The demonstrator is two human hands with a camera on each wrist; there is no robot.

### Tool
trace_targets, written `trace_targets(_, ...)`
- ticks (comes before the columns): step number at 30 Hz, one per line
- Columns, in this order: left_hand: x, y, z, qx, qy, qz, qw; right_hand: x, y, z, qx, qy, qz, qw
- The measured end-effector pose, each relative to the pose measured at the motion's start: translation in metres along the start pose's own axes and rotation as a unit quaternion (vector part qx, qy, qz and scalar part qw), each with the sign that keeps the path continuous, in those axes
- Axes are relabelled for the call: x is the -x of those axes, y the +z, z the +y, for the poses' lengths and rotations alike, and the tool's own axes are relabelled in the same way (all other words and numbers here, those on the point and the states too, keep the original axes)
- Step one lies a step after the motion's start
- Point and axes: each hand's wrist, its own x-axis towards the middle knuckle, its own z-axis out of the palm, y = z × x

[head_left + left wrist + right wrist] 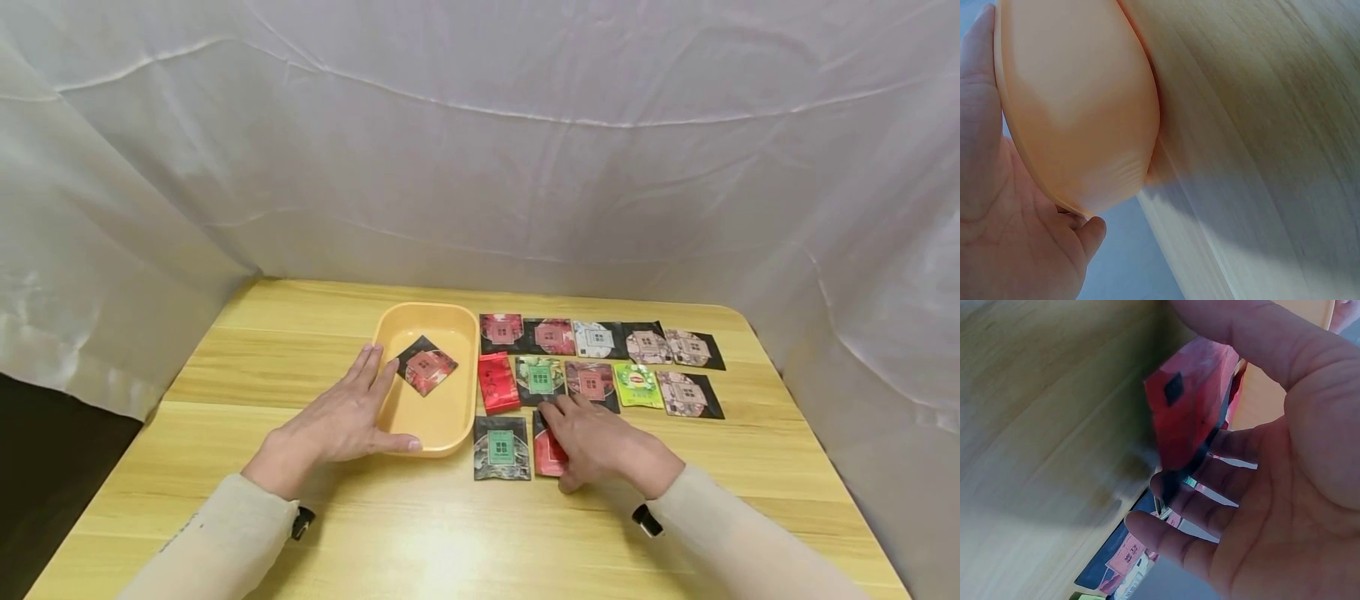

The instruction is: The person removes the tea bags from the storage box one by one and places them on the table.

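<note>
My left hand (341, 421) lies with spread, mostly straight fingers over the left rim of a yellow-orange plastic tray (468, 392), its thumb on the near rim. A dark tea packet with a red pattern (426, 365) lies in that tray. My right hand (600, 442) holds a red and black tea packet (547, 450) between thumb and fingertips. In the right wrist view this red packet (1191, 406) looks tilted against the tabletop. Just left of it lies a black and green tea packet (501, 448). The left wrist view shows the tray's outer wall (1085, 106).
Behind the right hand, tea packets lie in two rows, including a slim red packet (498, 383), a green-fronted one (540, 379) and a yellow-green one (638, 385). The wooden table (420, 533) ends at pale cloth (525, 183) behind and at the sides.
</note>
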Motion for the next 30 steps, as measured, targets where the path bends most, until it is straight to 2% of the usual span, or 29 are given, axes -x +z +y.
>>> trace_targets(13,0.001,-0.002,-0.001,0.003,-0.006,-0.001,1.0000,-0.004,0.000,0.005,-0.012,-0.009,0.008,0.9999)
trace_targets(17,0.001,-0.002,0.000,-0.002,-0.001,0.001,1.0000,-0.006,-0.012,0.005,-0.008,-0.015,0.015,0.9997)
trace_targets(20,0.000,-0.002,0.000,-0.007,0.002,0.002,1.0000,-0.011,-0.032,-0.002,0.011,-0.029,0.041,0.9987)
trace_targets(23,0.000,-0.003,0.001,-0.014,0.002,0.002,0.9999,-0.023,-0.056,-0.015,0.025,-0.055,0.082,0.9948)
trace_targets(26,-0.001,-0.004,0.001,-0.022,0.003,0.002,0.9998,-0.044,-0.075,-0.033,0.034,-0.079,0.114,0.9897)
trace_targets(30,-0.002,-0.004,0.003,-0.030,0.006,0.002,0.9995,-0.080,-0.086,-0.063,0.045,-0.100,0.107,0.9881)
